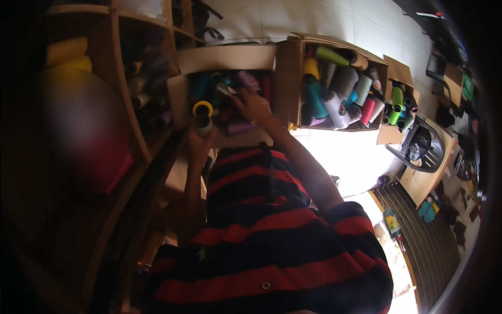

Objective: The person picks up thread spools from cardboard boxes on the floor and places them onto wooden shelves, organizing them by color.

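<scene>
My left hand is closed around a grey thread cone, held upright at the near left side of an open cardboard box. Just beyond that cone shows the round yellow end of another cone; whether my hand also holds it is unclear. Over the same box, my right hand reaches in with its fingers stretched apart among the thread cones. Close to its fingertips lie a cone with a whitish end and a purple cone. Another purple cone rests below my wrist. Shadow hides much of the box's inside.
A second cardboard box to the right holds several coloured cones. Beyond it stands a smaller box with green cones. Wooden shelves with cones rise at the left. A dark chair is at the right, by a ribbed shutter.
</scene>
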### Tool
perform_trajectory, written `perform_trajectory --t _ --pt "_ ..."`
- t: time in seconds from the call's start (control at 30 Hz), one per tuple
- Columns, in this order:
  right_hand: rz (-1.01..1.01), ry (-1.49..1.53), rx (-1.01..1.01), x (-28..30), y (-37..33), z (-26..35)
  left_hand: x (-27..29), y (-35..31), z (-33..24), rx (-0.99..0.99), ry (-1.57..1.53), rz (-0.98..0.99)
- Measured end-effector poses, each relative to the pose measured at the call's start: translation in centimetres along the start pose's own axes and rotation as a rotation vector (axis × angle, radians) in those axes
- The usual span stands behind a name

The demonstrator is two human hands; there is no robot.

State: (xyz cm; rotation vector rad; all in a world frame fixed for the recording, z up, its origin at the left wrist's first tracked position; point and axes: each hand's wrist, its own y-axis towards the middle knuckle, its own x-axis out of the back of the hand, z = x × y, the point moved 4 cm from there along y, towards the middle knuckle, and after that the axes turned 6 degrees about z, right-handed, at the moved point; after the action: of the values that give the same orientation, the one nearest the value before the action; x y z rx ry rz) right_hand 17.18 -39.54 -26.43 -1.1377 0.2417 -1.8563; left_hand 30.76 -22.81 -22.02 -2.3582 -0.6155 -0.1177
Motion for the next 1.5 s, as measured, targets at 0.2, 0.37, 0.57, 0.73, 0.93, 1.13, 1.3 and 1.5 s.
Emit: perform_trajectory --t 0.2,0.37,0.57,0.73,0.93,1.13,1.3,1.5 --pt "-0.174 0.052 0.101 0.6 -1.0 0.8 -2.2 2.4 -2.6 -0.214 0.092 0.016" --pt "-0.206 0.121 0.135 4.9 -4.7 1.4 -5.3 4.1 -5.6 -0.543 0.592 0.042" --pt "-0.591 0.171 0.312 14.7 -13.2 -0.8 -7.1 5.5 -3.8 -0.369 0.789 0.045" --pt "-0.696 0.235 0.174 19.1 -17.9 -5.8 -6.5 5.5 -2.0 -0.545 0.789 -0.051" --pt "-0.677 0.320 0.040 21.2 -19.7 -14.9 -7.4 3.9 -3.3 -0.488 0.793 -0.058" --pt "-0.643 0.300 0.155 24.1 -18.9 -19.7 -11.5 0.3 -6.4 -0.571 0.701 -0.226" --pt "-0.477 0.455 0.217 27.0 -17.9 -20.7 -16.9 -1.5 -8.1 -0.421 0.852 -0.336" --pt "-0.421 0.206 0.609 27.8 -13.6 -11.4 -19.5 0.4 0.2 -0.620 0.587 -0.431"
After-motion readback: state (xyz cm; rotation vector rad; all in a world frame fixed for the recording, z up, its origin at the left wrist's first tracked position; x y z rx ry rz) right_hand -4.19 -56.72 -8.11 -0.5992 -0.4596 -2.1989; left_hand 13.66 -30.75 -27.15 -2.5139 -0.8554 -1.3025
